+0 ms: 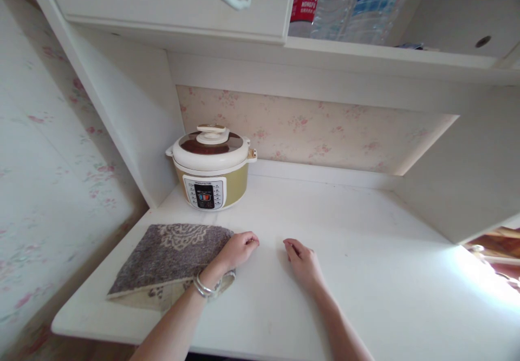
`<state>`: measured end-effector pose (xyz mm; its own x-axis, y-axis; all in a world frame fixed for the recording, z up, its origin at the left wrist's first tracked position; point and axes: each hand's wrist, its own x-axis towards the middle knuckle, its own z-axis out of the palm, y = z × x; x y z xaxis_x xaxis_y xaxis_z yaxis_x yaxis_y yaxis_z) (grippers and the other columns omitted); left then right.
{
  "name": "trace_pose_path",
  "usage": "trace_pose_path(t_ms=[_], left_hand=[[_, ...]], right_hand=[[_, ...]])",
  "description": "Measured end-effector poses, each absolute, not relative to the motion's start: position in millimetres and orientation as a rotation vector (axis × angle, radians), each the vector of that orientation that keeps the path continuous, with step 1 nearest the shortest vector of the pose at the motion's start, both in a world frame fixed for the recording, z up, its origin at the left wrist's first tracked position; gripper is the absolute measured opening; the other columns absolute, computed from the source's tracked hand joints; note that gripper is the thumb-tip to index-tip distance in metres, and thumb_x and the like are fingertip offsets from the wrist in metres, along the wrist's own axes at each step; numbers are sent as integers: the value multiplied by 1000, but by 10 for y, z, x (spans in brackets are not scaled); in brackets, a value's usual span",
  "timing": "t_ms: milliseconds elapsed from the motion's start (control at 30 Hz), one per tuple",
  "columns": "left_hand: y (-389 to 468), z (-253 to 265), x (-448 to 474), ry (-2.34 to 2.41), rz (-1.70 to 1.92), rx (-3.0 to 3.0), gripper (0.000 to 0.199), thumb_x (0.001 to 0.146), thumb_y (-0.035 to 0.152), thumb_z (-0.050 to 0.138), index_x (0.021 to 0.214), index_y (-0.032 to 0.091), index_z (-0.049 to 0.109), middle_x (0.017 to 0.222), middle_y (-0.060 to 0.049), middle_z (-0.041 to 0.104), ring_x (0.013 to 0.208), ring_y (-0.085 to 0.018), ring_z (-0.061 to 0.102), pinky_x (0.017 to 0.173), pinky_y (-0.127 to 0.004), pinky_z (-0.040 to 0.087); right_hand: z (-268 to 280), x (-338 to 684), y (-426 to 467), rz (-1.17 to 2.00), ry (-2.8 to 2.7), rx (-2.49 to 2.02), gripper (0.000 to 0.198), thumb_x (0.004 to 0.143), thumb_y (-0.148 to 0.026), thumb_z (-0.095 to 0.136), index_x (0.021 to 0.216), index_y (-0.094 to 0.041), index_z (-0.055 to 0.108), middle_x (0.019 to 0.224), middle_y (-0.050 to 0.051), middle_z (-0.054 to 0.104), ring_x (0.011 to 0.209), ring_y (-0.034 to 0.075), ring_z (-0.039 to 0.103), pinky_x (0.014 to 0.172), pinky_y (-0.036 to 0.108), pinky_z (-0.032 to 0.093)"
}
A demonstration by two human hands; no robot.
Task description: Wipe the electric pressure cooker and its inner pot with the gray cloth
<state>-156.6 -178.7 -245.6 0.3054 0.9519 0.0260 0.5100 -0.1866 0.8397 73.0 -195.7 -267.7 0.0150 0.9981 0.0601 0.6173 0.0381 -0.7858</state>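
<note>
My left hand [241, 246] is loosely closed beside the right edge of a folded grey-brown towel [170, 258] with a pale pattern, its wrist over the cloth. Nothing shows between its curled fingers. Two silver bangles [202, 287] circle that wrist. Across a short gap, my right hand [303, 260] rests at the white countertop [349, 242], fingers curled in and holding nothing that I can see. Behind the towel stands an electric pressure cooker [211, 168], cream and olive green, with its lid on.
Side panels [138, 106] and an overhead cabinet [174, 3] enclose the counter. Water bottles [341, 6] stand on the open shelf at upper right. Floral wallpaper [317, 133] covers the back wall. Bright light falls on the counter's right edge.
</note>
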Motion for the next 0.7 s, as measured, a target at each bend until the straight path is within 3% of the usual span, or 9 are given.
trace_pose_path(t_ms=[367, 700], left_hand=[[-1791, -2440, -1594, 1279, 759, 1764, 24, 80, 26, 45, 78, 16, 67, 73, -2, 65, 72, -16, 56, 67, -25, 39], [-1738, -2472, -1613, 1198, 867, 1518, 22, 77, 25, 45, 78, 15, 64, 59, 3, 46, 58, -13, 41, 55, -24, 28]], right_hand=[[-2672, 696, -1992, 802, -1641, -1664, 43, 89, -52, 40, 99, -22, 70, 67, 2, 65, 66, 20, 59, 64, 29, 41], [-2650, 591, -1640, 1130, -1348, -1585, 45, 79, -54, 49, 94, -15, 67, 56, -2, 55, 48, 13, 47, 48, 25, 33]])
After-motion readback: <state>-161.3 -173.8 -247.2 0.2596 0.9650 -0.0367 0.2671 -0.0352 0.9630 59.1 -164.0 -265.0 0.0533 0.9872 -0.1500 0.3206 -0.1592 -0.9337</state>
